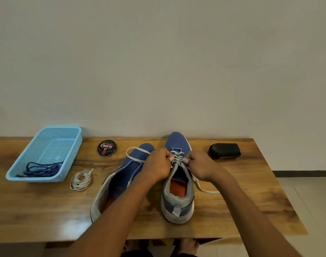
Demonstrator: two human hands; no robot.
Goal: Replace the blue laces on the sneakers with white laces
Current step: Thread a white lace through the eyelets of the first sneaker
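Head view: white lace (177,158) between fingertips (171,159).

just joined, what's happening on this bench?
A person is lacing the right sneaker with a white lace: the left hand and right hand each pinch the lace at the eyelets, with loose ends trailing to both sides. The left sneaker lies beside it with no lace in it. The blue laces already sit in the blue basket, and a coiled white lace waits on the table.
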